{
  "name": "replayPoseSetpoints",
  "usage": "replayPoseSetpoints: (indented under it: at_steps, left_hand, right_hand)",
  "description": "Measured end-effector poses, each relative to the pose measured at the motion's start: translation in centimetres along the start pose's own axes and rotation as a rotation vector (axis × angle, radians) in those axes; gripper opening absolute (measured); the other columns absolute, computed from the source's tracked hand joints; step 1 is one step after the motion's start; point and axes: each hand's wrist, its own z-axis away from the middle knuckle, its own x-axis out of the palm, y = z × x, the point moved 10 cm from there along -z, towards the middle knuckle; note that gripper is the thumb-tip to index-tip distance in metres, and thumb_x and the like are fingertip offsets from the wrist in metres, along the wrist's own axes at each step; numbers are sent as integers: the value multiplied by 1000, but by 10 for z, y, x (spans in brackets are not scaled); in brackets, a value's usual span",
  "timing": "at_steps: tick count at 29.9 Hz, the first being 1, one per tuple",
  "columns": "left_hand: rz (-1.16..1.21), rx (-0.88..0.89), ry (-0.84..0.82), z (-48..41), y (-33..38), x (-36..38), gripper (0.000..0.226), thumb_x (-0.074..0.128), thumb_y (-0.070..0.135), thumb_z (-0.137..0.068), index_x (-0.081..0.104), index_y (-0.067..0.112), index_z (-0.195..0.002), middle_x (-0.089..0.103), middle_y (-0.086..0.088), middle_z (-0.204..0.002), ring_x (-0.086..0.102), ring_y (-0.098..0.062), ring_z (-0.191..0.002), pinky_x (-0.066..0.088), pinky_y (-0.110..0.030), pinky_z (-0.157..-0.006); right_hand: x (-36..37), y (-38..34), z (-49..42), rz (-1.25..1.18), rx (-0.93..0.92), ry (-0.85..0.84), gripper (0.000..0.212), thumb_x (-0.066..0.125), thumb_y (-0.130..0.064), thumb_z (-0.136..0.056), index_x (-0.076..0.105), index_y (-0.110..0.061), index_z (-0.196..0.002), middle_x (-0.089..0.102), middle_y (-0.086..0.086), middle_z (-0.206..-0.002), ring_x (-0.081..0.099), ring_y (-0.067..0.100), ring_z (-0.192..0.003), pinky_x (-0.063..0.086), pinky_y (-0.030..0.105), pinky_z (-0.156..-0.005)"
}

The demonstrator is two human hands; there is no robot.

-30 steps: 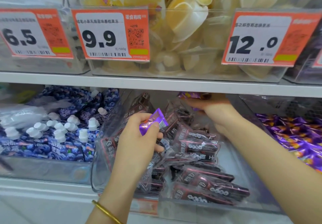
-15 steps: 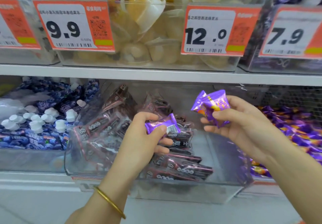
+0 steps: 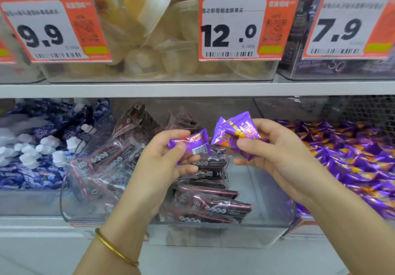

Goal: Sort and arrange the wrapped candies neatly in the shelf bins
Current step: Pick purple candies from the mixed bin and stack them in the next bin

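While left grip (image 3: 159, 168) pinches candy (image 3: 193, 141), fingertips (image 3: 181, 134) clamping

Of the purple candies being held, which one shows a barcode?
The purple candy in the left hand: a white barcode patch faces the camera. The wrappers in the right hand show orange print instead.

Purple-wrapped candy (image 3: 189, 145): barcode facing up, pinched in left hand (image 3: 162, 168) | purple-orange candies (image 3: 237, 134): bunched, pinched in right hand (image 3: 275, 157) | clear middle bin (image 3: 265, 191): dark maroon packets (image 3: 209, 207), partly stacked | right-hand bin (image 3: 303, 107): heaped purple candies (image 3: 352, 161)
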Motion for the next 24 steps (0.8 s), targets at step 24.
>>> replayPoseSetpoints:
  at_steps: [24]
  left_hand:
    - [-323,260,-121,7,14,16,30,63,5,-85,57,26,-106,67,1,-98,68,-14,-78,54,-26,-73]
  right_hand:
    - [26,15,-4,-410,87,-133,42,55,-6,-79,56,12,-116,63,25,-109,58,32,-100,50,41,-94]
